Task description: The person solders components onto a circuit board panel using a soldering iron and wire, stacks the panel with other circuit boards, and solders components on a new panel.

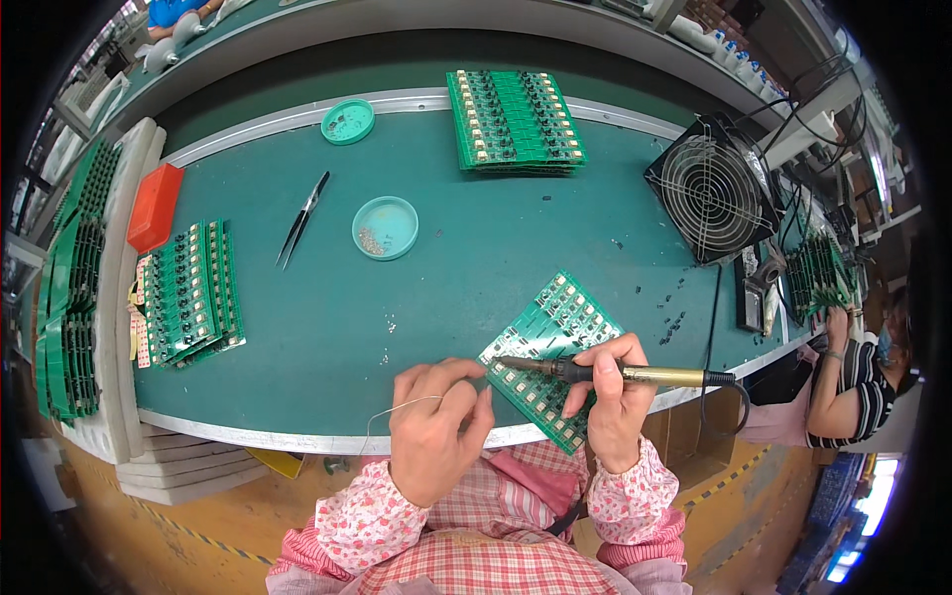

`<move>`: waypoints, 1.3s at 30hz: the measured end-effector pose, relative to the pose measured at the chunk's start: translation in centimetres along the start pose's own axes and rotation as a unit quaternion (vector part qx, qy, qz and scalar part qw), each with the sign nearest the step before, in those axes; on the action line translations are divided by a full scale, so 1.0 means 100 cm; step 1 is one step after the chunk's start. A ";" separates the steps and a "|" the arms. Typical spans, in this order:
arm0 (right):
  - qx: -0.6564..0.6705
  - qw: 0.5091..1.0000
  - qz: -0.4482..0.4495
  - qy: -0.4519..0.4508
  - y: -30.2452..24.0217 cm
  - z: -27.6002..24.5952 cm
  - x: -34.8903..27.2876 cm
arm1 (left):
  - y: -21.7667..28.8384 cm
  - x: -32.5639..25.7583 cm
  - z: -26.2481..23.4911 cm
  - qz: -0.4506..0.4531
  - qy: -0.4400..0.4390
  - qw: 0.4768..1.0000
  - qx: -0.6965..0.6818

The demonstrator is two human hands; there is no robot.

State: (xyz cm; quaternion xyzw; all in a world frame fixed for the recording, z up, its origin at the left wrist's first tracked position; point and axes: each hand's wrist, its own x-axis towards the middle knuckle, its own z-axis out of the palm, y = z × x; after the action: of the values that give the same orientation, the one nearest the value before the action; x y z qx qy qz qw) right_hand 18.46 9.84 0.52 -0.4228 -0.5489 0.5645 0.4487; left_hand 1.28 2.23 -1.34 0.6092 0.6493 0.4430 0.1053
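Soldering is the step in hand, by the look of it — the right hand (610,392) is closed around a soldering iron (615,373), its tip lying over the near left part of a green circuit board panel (550,352). The left hand (436,421) is closed too, pinching a thin solder wire (402,407) that loops out to its left, with the fingertips just beside the panel's left edge.

The next joint would seem to call for wire and tip to meet on one pad, steadily and briefly.

The panel lies tilted on the green surface (466,268), near its front edge, between the two hands. Beyond the panel sits a small round dish (385,227), with tweezers (302,218) to that dish's left.
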 end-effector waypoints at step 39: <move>-0.246 0.925 -0.289 0.025 0.010 0.002 -0.056 | -0.003 -0.005 -0.002 0.042 -0.033 0.999 -0.008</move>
State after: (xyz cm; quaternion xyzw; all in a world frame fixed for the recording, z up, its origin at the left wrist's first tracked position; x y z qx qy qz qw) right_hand 19.53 4.33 -0.51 -0.3562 -0.7576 0.2470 0.4880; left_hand 1.03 1.73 -1.62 0.6493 0.6160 0.4315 0.1131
